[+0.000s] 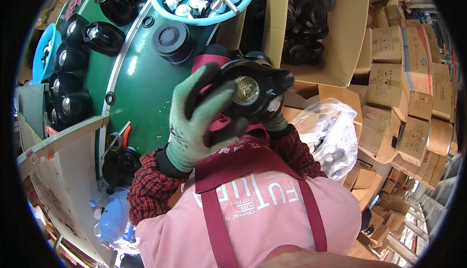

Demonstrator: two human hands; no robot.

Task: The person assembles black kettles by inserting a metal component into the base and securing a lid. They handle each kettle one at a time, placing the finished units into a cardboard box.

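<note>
At the far left we see a small blue basin [38, 66], and beside it a group of black jugs [73, 103] standing on the green table [146, 90]. To the right of them, near the table's middle, there is a stack of black lids [170, 39], and just behind it a bigger blue basin [200, 22] filled with white and black lids.

Our left hand [204, 119], in a green glove with dark fingers, is raised with its fingers spread wide at the side of one black jug [272, 85]; whether they touch it, we cannot tell. This jug is in front of our chest, above the apron [233, 173], its shiny round inside showing. Our right hand [276, 123], mostly hidden behind the jug, is holding it from the right side.

Further right we have an open carton [348, 22] with black round parts, a clear plastic bag [340, 122] below it, and many piled cardboard boxes [386, 85].
</note>
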